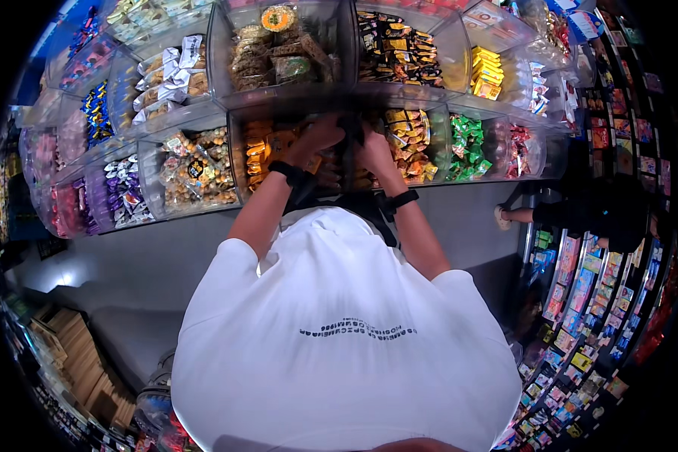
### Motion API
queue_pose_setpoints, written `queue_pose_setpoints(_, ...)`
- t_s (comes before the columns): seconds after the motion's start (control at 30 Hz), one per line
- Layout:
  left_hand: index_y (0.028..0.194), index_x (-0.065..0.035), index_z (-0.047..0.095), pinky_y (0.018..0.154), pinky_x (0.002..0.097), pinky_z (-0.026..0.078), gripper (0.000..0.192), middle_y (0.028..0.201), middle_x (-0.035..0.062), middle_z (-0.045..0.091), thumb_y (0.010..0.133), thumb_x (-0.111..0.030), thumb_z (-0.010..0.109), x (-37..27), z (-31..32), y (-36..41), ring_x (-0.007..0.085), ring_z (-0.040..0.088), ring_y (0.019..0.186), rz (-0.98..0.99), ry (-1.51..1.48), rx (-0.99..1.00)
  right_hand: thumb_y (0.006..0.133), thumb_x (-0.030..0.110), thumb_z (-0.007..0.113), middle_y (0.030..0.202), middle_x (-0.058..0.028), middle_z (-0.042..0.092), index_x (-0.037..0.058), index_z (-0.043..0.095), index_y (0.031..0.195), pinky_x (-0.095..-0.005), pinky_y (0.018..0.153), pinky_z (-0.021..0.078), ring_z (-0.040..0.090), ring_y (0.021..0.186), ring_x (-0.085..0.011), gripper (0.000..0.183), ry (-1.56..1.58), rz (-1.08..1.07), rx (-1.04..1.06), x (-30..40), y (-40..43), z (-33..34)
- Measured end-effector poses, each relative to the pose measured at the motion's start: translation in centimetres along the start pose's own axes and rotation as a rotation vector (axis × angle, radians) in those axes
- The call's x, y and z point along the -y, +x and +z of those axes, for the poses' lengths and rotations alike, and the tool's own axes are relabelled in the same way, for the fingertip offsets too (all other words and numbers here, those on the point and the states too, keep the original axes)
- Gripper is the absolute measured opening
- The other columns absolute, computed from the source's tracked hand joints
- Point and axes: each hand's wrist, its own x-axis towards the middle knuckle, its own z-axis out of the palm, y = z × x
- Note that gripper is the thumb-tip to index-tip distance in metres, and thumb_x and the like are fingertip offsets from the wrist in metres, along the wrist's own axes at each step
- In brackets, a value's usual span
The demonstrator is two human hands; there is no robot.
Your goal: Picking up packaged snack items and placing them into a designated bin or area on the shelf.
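My left hand [323, 133] reaches over a lower clear bin of orange-wrapped snacks [258, 152]. Close to its right, my right hand [373, 148] is beside a dark object [351, 125] between the two hands, too blurred to name. The fingers of both hands are largely hidden in shadow, so their grip does not show. Each wrist wears a black band. Yellow-wrapped snacks [409, 133] lie just right of my right hand. Left of the orange packs is a bin of clear-bagged round snacks [196, 168].
Tiered clear bins hold black-wrapped snacks [398, 51], bagged brown snacks [288, 56], green-wrapped sweets [468, 148] and blue-wrapped sweets [97, 113]. On the right, a person in dark clothes [593, 217] stands by shelves of small packets [582, 316]. Wooden boards [85, 367] are at lower left.
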Motion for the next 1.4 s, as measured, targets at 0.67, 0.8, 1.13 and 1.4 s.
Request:
queue_pose_setpoints(0.67, 0.122, -0.0036, 0.063, 0.089, 0.0356, 0.051, 0.043, 0.114, 0.0170, 0.068, 0.081, -0.015, 0.061, 5.9, 2.8, -3.1, 0.0271, 0.064, 0.107, -0.120, 0.352, -0.158, 0.085, 0.014, 0.065, 0.091, -0.0346, 0.062, -0.0023, 0.033, 0.129, -0.0557, 0.075, 0.0475, 0.060, 0.090, -0.0524, 0.057, -0.108, 0.113, 0.149, -0.6, -3.8, 0.6)
queue_pose_setpoints(0.8, 0.139, -0.0063, 0.049, 0.102, 0.0353, 0.046, 0.055, 0.124, 0.0127, 0.063, 0.100, -0.045, 0.046, 2.2, 1.8, -2.6, 0.0247, 0.059, 0.118, -0.338, -0.911, -0.240, 0.089, 0.012, 0.060, 0.097, -0.0340, 0.062, 0.0017, 0.031, 0.136, -0.0561, 0.078, 0.0471, 0.058, 0.095, -0.0531, 0.056, 0.176, 0.090, -0.027, 2.3, -2.0, -0.3)
queue_pose_setpoints(1.13, 0.148, -0.0095, 0.039, 0.108, 0.0320, 0.041, 0.048, 0.147, 0.0040, 0.045, 0.106, -0.032, 0.041, -2.0, 1.4, -5.6, 0.0137, 0.042, 0.135, -0.556, -0.934, 0.101, 0.083, 0.010, 0.068, 0.101, -0.0323, 0.063, -0.0042, 0.030, 0.140, -0.0468, 0.078, 0.0525, 0.063, 0.093, -0.0467, 0.070, -0.009, 0.133, 0.322, -1.7, -6.3, -2.9)
queue_pose_setpoints(1.4, 0.131, -0.0051, 0.049, 0.081, 0.0403, 0.058, 0.044, 0.124, 0.0134, 0.058, 0.103, -0.038, 0.046, 0.9, 2.7, 3.8, 0.0247, 0.065, 0.103, -0.929, -0.660, -0.249, 0.079, 0.007, 0.066, 0.108, -0.0342, 0.059, -0.0075, 0.040, 0.130, -0.0502, 0.087, 0.0497, 0.057, 0.102, -0.0500, 0.059, -0.023, 0.032, 0.297, -2.3, -5.5, -0.5)
